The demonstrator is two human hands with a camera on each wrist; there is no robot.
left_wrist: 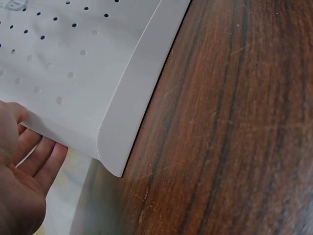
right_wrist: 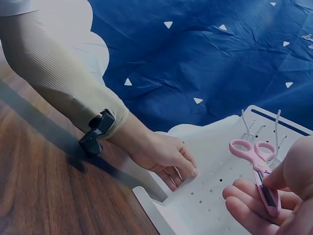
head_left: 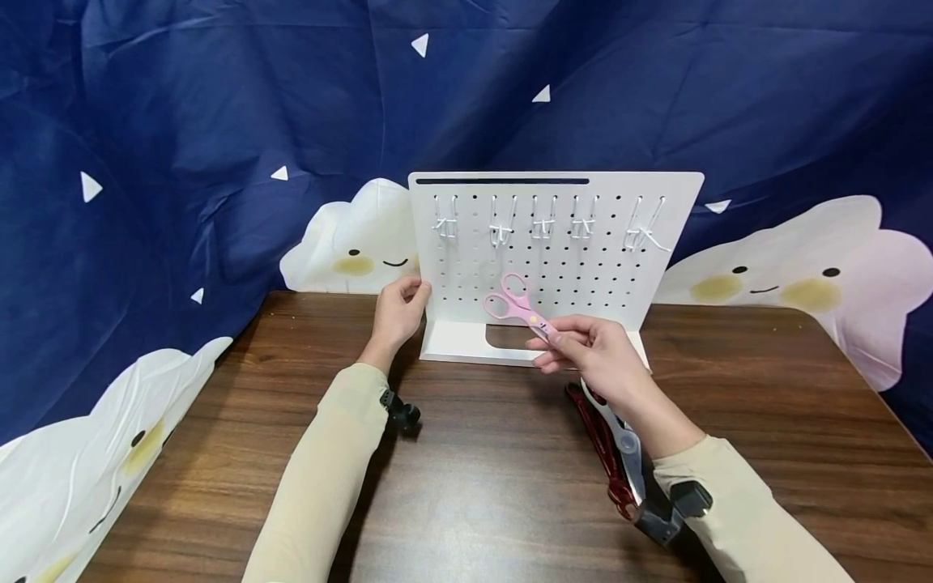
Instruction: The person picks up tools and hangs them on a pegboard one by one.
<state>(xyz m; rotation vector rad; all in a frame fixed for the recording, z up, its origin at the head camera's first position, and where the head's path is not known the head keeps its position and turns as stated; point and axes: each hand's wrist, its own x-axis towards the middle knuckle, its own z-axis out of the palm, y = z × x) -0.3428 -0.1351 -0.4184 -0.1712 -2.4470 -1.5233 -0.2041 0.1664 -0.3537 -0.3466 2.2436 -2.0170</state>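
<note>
A white pegboard (head_left: 466,267) stands upright on its base on the table, with several white wire hooks (head_left: 543,227) along its upper part. My left hand (head_left: 399,312) holds the board's left edge, thumb on the front and fingers behind, as the left wrist view shows. In my right hand (head_left: 594,352), a pair of pink scissors (head_left: 515,305) is pinched by the blade end between thumb and fingers. The two handle loops point up and left, in front of the board's lower middle, below the hooks. In the right wrist view the scissors (right_wrist: 261,166) look closed.
On the brown wooden table (head_left: 474,486), below my right forearm, lie grey-bladed scissors (head_left: 628,445) beside a dark red tool (head_left: 596,429), partly hidden by the arm and wrist camera. Behind the table hangs a dark blue cloth (head_left: 219,121) with clouds and triangles.
</note>
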